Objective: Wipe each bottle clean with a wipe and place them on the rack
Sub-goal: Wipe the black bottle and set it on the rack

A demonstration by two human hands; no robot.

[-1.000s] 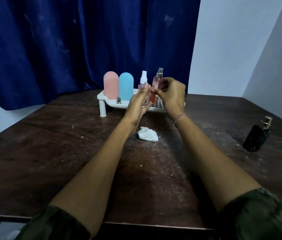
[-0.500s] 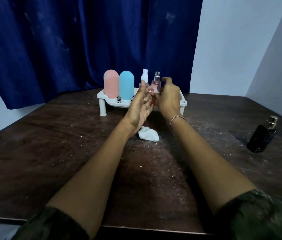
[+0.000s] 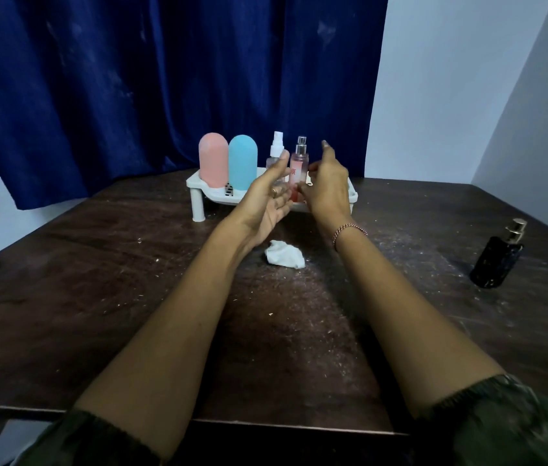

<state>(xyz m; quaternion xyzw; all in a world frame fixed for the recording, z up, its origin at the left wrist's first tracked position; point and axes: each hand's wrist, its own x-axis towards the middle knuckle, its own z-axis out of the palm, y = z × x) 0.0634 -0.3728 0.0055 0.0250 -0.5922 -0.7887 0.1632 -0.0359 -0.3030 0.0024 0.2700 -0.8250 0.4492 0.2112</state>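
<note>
Dusty dark table (image 3: 97,297), white rack (image 3: 198,183) at the back. Pink spray bottle (image 3: 299,163) stands on it between left hand (image 3: 267,203) and right hand (image 3: 328,186) — both spread, gripping nothing. Wipe (image 3: 284,257) lies nearer, on the table.

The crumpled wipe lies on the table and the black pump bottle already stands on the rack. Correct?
No. The head view shows the black pump bottle on the table, well right of the rack. The wipe does lie on the table.
</note>
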